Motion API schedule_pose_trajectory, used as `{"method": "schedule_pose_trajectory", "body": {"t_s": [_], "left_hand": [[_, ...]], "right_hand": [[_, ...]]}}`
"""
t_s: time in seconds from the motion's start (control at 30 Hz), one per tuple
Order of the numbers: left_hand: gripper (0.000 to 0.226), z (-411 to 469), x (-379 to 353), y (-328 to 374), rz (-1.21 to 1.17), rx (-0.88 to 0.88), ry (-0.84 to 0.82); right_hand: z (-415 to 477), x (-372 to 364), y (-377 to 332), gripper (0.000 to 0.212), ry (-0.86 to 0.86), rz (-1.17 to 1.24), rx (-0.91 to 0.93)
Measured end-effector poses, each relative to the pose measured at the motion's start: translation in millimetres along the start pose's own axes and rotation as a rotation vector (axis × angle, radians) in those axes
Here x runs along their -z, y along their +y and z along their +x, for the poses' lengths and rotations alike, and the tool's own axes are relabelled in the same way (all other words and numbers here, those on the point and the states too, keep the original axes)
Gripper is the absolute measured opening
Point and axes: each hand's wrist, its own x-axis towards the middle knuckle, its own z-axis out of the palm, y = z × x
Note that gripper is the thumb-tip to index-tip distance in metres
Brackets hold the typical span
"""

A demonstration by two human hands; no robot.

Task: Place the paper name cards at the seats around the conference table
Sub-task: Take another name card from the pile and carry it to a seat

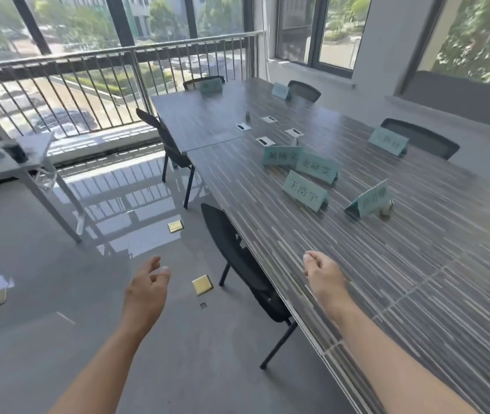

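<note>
- Nearest the head camera, two bare forearms reach forward from the bottom edge.
- The left hand point(147, 289) hangs over the grey floor point(44, 309), fingers loosely curled and apart, with nothing in it.
- The right hand point(324, 276) is over the near edge of the conference table point(417, 279), seen from the back with its fingers curled inward; nothing shows in it, but whether it is fully clenched I cannot tell.
- Between the two arms, a black chair point(237, 258) is tucked against the table's long side; a second black chair point(172, 144) stands farther along the same side.
- Four green paper name cards sit bunched near the middle of the table, well beyond the right hand: one card point(305, 191) nearest, two point(281, 155) point(317, 168) just behind it and touching or nearly so, and a fourth card point(369, 200) to the right, turned edge-on.
- Three more cards already stand at seats: one point(388, 141) before a chair on the far long side, one point(280, 91) farther along that side, and one point(211, 85) at the far end.
- Small cable hatches point(265, 141) lie along the table's centre line.
- Brass floor sockets point(202, 284) dot the floor, and a white side table point(14, 162) stands at the left beside the railing point(88, 85) and windows.
</note>
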Motion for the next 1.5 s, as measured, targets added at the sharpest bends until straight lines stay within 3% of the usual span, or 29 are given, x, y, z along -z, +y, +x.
{"method": "schedule_pose_trajectory", "body": {"t_s": [0.1, 0.37, 0.47, 0.63, 0.9, 1.2, 1.5], "left_hand": [[0.043, 62, -4, 3, -0.002, 0.008, 0.002], [0.043, 250, -30, 3, -0.030, -0.037, -0.081], [0.041, 327, -36, 13, -0.035, -0.070, -0.151], [0.042, 436, -64, 37, -0.016, -0.166, -0.276], [0.045, 561, -170, 97, 0.034, -0.265, -0.511], [0.053, 658, -298, 161, 0.251, -0.359, -0.650], [0.058, 719, -438, 215, 0.450, -0.435, -0.796]], "right_hand": [[49, -29, -23, 0.015, -0.013, -0.019, 0.010], [177, -124, -59, 0.028, 0.071, -0.016, -0.022], [221, -155, -73, 0.023, 0.125, 0.001, -0.075], [282, -185, -96, 0.035, 0.219, -0.012, -0.156], [400, -180, -113, 0.035, 0.370, -0.056, -0.218], [570, -166, -115, 0.041, 0.368, -0.011, -0.268], [724, -135, -118, 0.042, 0.448, -0.218, -0.300]]}}
